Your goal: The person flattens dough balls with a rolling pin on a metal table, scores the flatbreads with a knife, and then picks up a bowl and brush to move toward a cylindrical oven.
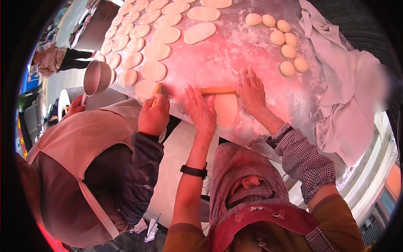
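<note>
A wooden rolling pin (pixel 217 90) lies across the top of a flattened oval of dough (pixel 226 110) near the table's front edge. My left hand (pixel 201 110) is at the pin's left end, fingers stretched out. At the other end is my right hand (pixel 253 92), palm against the pin and fingers extended forward. Neither hand is wrapped around it. Pale round dough balls (pixel 288 51) stand in a loose group beyond my right hand. Several rows of flat oval dough pieces (pixel 166 35) cover the far left of the floured table (pixel 235 50).
Close on my left, a co-worker (pixel 90 138) holds a saucepan (pixel 97 77) in one hand and a small wooden-handled tool (pixel 157 93) over the nearest dough piece in the other. A crumpled cloth (pixel 348 84) covers the table's right edge. Another person (pixel 52 61) stands farther off.
</note>
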